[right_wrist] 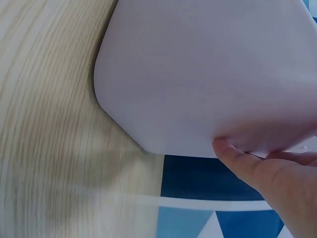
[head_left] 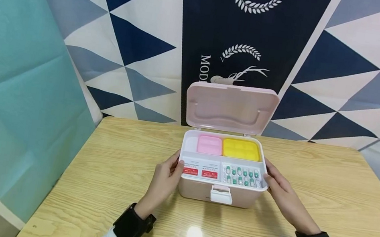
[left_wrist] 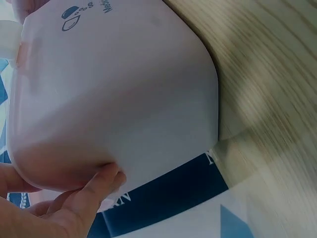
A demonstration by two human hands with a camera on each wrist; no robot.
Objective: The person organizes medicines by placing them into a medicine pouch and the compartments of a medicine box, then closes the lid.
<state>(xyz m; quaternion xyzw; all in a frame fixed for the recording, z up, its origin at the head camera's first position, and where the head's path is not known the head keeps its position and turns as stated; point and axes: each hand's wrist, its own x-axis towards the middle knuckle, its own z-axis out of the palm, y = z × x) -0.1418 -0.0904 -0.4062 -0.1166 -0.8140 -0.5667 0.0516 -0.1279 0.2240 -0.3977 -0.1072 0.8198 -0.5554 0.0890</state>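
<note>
A pale pink medicine box [head_left: 194, 190] stands on the table with its lid [head_left: 231, 110] raised at the back. My left hand [head_left: 166, 174] grips its left side, thumb over the rim and fingers against the wall. Opposite it, my right hand [head_left: 283, 194] holds the right side the same way. In the left wrist view the fingers [left_wrist: 101, 183] touch the box wall below the rim; the right wrist view shows fingers [right_wrist: 237, 158] on the other wall. Inside lie a pink case [head_left: 210, 145], a yellow case [head_left: 241, 149], white-and-red packets [head_left: 201, 168] and a blister pack of green-and-white capsules [head_left: 241, 176].
The box sits toward the back of a wooden table [head_left: 127, 150]. Behind the table hangs a patterned cloth [head_left: 149, 48] with triangles and a dark panel. A teal sheet [head_left: 15, 90] covers the left side. A white latch [head_left: 221, 195] hangs at the box front.
</note>
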